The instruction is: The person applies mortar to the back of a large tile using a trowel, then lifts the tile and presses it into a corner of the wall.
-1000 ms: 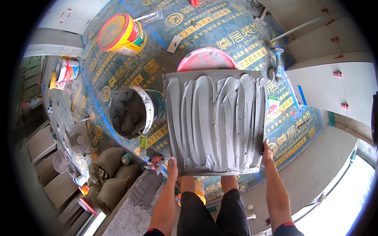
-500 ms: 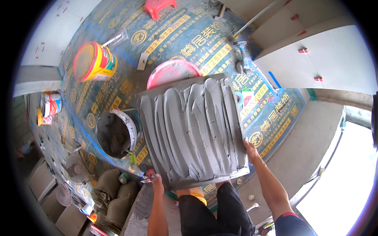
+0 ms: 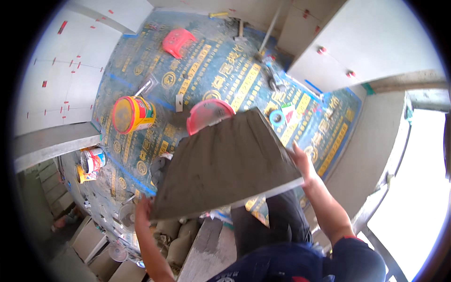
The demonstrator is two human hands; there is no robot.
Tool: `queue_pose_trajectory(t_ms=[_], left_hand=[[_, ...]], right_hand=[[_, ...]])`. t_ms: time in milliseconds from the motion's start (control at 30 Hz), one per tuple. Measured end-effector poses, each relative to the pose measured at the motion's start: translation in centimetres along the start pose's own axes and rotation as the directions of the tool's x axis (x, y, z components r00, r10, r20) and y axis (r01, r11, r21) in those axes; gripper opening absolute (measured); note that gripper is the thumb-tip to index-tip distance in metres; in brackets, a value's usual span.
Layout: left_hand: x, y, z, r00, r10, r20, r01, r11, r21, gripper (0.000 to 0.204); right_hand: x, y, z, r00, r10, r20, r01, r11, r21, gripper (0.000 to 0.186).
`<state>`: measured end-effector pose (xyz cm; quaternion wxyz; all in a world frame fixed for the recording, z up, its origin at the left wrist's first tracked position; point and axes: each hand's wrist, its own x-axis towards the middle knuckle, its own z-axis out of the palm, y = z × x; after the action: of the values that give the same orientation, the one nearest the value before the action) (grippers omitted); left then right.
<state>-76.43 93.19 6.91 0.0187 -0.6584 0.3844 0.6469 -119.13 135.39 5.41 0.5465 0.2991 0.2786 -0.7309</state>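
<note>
In front of my body I hold a large square tile, its upper face coated with grey mortar in long ridges. It leans, with its near edge toward me and its pale side edge showing. My left hand closes on the near left corner. At the right edge, my right hand grips with the thumb up along the side; the fingers beneath the tile are hidden. Just beyond the far edge sits a pinkish-red basin, partly covered by the tile. A mortar bucket is mostly hidden behind the left side.
Printed protective sheeting covers the floor. On it stand a yellow-and-red bucket, a red stool, a blue tape roll and a hammer. Filled sacks lie near my left arm. Tiled walls carry red clips.
The tile has tilted, so its mortar face looks darker and more foreshortened. My left hand has moved left with its corner. The view has shifted, showing more of the walls.
</note>
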Motion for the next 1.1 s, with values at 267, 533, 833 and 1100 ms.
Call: queue_pose_trajectory(t_ms=[267, 533, 833, 1100], left_hand=[[9.3, 3.8, -3.0, 0.957, 0.134, 0.258, 0.097, 0.69, -0.717, 0.031], [12.7, 5.5, 7.6, 0.714, 0.452, 0.535, -0.549, -0.113, 0.828, 0.045], [13.8, 6.3, 13.8, 0.87, 0.321, 0.374, -0.49, 0.479, 0.729, 0.044], [13.0, 8.7, 19.1, 0.915, 0.19, 0.355, -0.37, 0.745, 0.555, 0.042]], right_hand=[[7.0, -0.9, 7.4, 0.989, -0.14, -0.052, 0.146, 0.982, 0.123, 0.034], [9.4, -1.7, 4.5, 0.984, -0.177, -0.024, 0.173, 0.911, 0.375, 0.04], [8.3, -0.4, 3.7, 0.944, -0.313, -0.101, 0.293, 0.941, -0.171, 0.048], [7.8, -0.4, -1.8, 0.672, -0.67, 0.317, 0.368, -0.069, -0.927, 0.056]])
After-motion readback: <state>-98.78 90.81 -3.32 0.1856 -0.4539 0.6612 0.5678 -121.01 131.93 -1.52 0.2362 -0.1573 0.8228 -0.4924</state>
